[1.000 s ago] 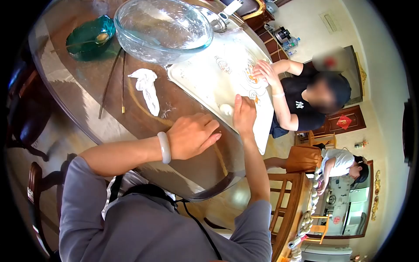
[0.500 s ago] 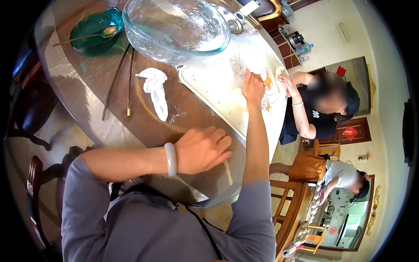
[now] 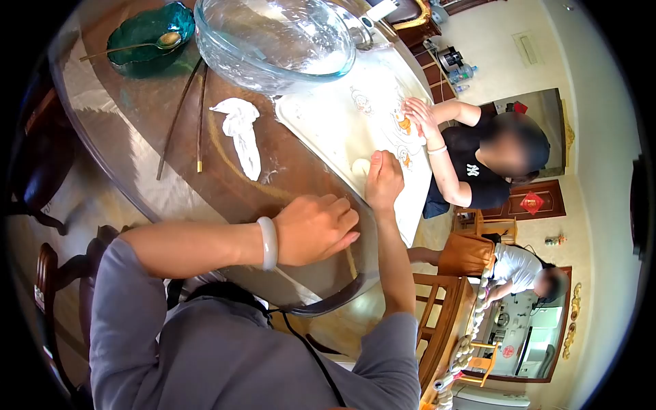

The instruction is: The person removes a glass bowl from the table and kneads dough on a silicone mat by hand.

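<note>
My left hand (image 3: 312, 230), with a pale bangle at the wrist, rests on the brown tabletop (image 3: 273, 239) near its edge. Its fingers are curled into a loose fist, and I see nothing in them. My right hand (image 3: 384, 180) is closed at the near side of a white board (image 3: 321, 130) with printed cartoon figures. Just left of it lies a small pale lump of dough (image 3: 361, 168). The palm side is hidden, so I cannot tell what it holds. Farther up the board are a co-worker's hands (image 3: 418, 117).
A large glass bowl (image 3: 273, 78) stands beside the board. Left of it are a green bowl (image 3: 130, 61) with a spoon (image 3: 168, 40), two chopsticks (image 3: 201, 123) and a crumpled white cloth (image 3: 240, 133). A second person (image 3: 516, 266) bends over another table holding several pale pieces.
My right hand has drawn back along the board toward me. The co-worker's hands have shifted a little left over the board. My left hand stays in place; the view has shifted slightly.
</note>
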Demonstrator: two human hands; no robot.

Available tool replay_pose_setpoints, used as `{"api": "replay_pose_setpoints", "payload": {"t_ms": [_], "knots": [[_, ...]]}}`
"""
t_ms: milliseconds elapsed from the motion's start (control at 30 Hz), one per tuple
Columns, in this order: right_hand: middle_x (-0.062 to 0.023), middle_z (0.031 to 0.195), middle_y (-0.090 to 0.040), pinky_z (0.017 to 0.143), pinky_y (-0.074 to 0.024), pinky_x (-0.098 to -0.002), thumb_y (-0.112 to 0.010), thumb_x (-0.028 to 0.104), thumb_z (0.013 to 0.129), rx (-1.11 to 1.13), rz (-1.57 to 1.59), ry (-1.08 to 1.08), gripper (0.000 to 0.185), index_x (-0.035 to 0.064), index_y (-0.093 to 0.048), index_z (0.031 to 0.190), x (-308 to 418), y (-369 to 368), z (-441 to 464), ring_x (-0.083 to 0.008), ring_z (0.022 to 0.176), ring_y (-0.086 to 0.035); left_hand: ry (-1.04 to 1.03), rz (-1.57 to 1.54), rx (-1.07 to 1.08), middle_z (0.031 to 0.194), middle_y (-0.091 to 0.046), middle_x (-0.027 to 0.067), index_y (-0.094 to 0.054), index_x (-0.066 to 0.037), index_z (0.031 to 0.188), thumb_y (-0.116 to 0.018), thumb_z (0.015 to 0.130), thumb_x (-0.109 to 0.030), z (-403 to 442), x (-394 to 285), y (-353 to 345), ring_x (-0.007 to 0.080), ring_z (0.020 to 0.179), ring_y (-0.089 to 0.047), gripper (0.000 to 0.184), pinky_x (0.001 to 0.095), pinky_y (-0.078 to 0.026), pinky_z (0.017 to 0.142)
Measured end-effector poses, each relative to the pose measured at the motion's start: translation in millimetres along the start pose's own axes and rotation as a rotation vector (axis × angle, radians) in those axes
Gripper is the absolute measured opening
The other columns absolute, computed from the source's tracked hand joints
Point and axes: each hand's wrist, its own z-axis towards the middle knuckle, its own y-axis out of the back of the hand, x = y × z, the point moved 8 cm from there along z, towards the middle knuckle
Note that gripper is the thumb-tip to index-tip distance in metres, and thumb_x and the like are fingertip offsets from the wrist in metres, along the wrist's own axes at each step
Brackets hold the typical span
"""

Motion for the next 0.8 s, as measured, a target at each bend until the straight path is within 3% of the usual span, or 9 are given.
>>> {"api": "replay_pose_setpoints", "payload": {"t_ms": [167,300,400,500,567,633,733,800], "knots": [[-0.0118,0.081,-0.055,0.068,-0.0413,-0.0426,-0.048,0.019,0.090,-0.145,-0.209,0.166,0.019,0.0043,-0.056,0.080,6.4,-28.5,37.9,-0.0293,0.075,-0.054,-0.008,0.034,0.016,0.077,-0.053,0.0089,-0.053,-0.004,0.084,-0.063,0.080,-0.024,0.2,-2.1,-2.7,0.0236,0.069,-0.057,0.022,0.0334,-0.047,0.055],[-0.0142,0.086,-0.057,0.071,-0.0424,-0.0428,-0.050,0.021,0.088,-0.092,-0.157,0.103,0.021,0.0033,-0.059,0.082,-34.5,-60.9,71.2,-0.0307,0.080,-0.055,-0.009,0.028,0.014,0.074,-0.053,0.0091,-0.053,-0.003,0.079,-0.061,0.082,-0.025,2.4,-1.9,-1.7,0.0223,0.068,-0.056,0.023,0.0324,-0.047,0.054],[-0.0171,0.089,-0.058,0.075,-0.0441,-0.0437,-0.046,0.026,0.090,0.089,-0.164,-0.053,0.029,0.0012,-0.061,0.085,-65.7,-82.5,86.9,-0.0333,0.085,-0.056,-0.004,-0.004,0.044,0.079,-0.053,0.0104,-0.053,-0.003,0.087,-0.061,0.081,-0.022,1.3,-2.4,-3.7,0.0260,0.070,-0.057,0.021,0.0350,-0.047,0.057],[-0.0182,0.098,-0.057,0.081,-0.0451,-0.0440,-0.040,0.031,0.092,0.136,-0.072,0.022,0.035,0.0020,-0.061,0.090,-68.2,-97.7,80.7,-0.0350,0.093,-0.055,-0.005,0.002,0.058,0.083,-0.054,0.0119,-0.053,-0.003,0.092,-0.061,0.082,-0.020,-0.7,-1.3,-6.3,0.0291,0.072,-0.057,0.021,0.0373,-0.047,0.059],[-0.0135,0.113,-0.052,0.089,-0.0431,-0.0448,-0.039,0.032,0.091,0.263,-0.055,0.057,0.032,0.0081,-0.060,0.098,-60.2,-101.2,64.4,-0.0345,0.105,-0.050,-0.014,0.015,0.020,0.083,-0.054,0.0121,-0.053,-0.002,0.093,-0.060,0.083,-0.019,0.0,-0.2,-2.8,0.0289,0.072,-0.057,0.021,0.0377,-0.047,0.059],[-0.0136,0.109,-0.052,0.087,-0.0421,-0.0460,-0.042,0.030,0.090,0.303,0.052,-0.091,0.027,0.0068,-0.056,0.094,-44.3,-68.8,39.8,-0.0342,0.102,-0.051,-0.006,0.034,0.047,0.083,-0.054,0.0119,-0.053,-0.002,0.092,-0.060,0.083,-0.019,0.1,0.5,-2.2,0.0288,0.073,-0.057,0.021,0.0380,-0.047,0.058],[-0.0127,0.098,-0.053,0.079,-0.0413,-0.0466,-0.050,0.026,0.087,0.196,0.154,-0.063,0.019,0.0064,-0.051,0.087,-22.2,-20.5,13.4,-0.0324,0.093,-0.052,-0.011,0.028,0.069,0.083,-0.054,0.0117,-0.053,-0.002,0.092,-0.060,0.083,-0.019,-2.1,-0.8,-6.8,0.0283,0.073,-0.057,0.021,0.0382,-0.047,0.057],[-0.0118,0.091,-0.053,0.073,-0.0396,-0.0468,-0.054,0.024,0.086,0.131,0.062,-0.015,0.019,0.0062,-0.049,0.085,0.6,5.2,-5.5,-0.0313,0.087,-0.052,-0.020,0.014,0.067,0.083,-0.054,0.0114,-0.053,-0.002,0.092,-0.061,0.083,-0.019,-3.2,-2.6,-8.6,0.0279,0.073,-0.057,0.021,0.0380,-0.047,0.057]]}}
